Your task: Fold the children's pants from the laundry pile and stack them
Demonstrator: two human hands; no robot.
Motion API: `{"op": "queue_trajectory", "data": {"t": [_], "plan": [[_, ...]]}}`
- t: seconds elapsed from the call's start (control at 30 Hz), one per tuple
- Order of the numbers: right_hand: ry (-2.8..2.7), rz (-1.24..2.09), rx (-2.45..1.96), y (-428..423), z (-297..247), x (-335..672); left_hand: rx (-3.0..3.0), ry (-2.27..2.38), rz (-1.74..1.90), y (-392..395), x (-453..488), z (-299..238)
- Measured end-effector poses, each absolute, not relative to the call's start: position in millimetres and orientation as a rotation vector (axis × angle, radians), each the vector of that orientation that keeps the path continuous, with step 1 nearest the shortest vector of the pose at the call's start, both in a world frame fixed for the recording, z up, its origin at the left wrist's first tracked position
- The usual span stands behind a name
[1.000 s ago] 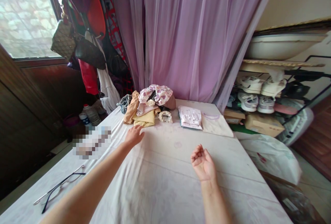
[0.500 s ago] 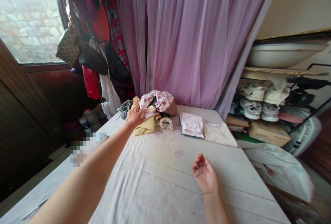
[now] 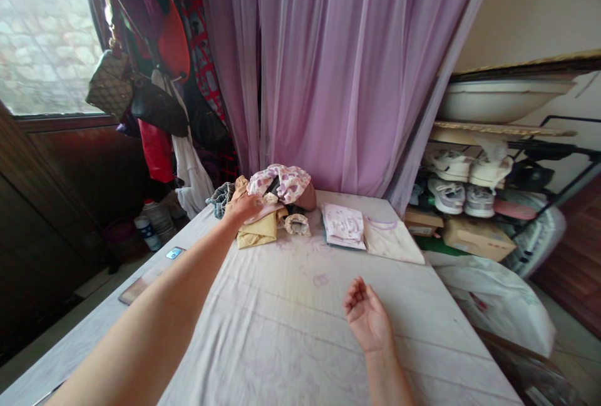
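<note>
My left hand [image 3: 244,208] now rests on the one clothes pile [image 3: 265,206] atop a white sheet [image 3: 282,331], moved from bare sheet a second ago; whether it grips, I cannot tell. My right hand [image 3: 367,315], half-curled and empty, lies apart from one folded pink stack [image 3: 342,226].

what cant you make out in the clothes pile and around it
Head view:
- lower layers of the clothes pile, hidden by the left hand and the top garments
- most of the flat brown board, hidden by the left forearm
- the dark thing in the bottom right corner, cut off by the edge
</note>
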State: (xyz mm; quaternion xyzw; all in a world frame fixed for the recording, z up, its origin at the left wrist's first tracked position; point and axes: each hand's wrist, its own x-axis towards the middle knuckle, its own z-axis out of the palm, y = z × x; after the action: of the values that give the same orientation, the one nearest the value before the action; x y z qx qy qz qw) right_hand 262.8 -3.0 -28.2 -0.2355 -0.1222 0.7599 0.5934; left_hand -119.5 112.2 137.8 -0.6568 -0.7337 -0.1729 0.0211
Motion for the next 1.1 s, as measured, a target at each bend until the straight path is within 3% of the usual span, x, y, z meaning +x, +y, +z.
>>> {"op": "queue_trajectory", "data": {"t": [0.43,0.67,0.93,1.1], "plan": [[-0.176,1.793,-0.529,-5.4,-17.6,258.5,-2.023,-1.903,-1.142,46.4,-36.7,163.4],[-0.233,1.8,-0.496,-4.3,-24.1,260.0,-2.077,-1.963,-0.799,-0.2,-26.7,116.0],[-0.308,1.785,-0.507,-1.8,-27.8,260.6,-1.961,-2.555,-0.475,-24.3,-62.5,93.6],[-0.216,1.781,-0.535,-3.9,-22.2,258.2,-2.468,-2.555,-0.215,-45.1,-64.5,97.9]]}}
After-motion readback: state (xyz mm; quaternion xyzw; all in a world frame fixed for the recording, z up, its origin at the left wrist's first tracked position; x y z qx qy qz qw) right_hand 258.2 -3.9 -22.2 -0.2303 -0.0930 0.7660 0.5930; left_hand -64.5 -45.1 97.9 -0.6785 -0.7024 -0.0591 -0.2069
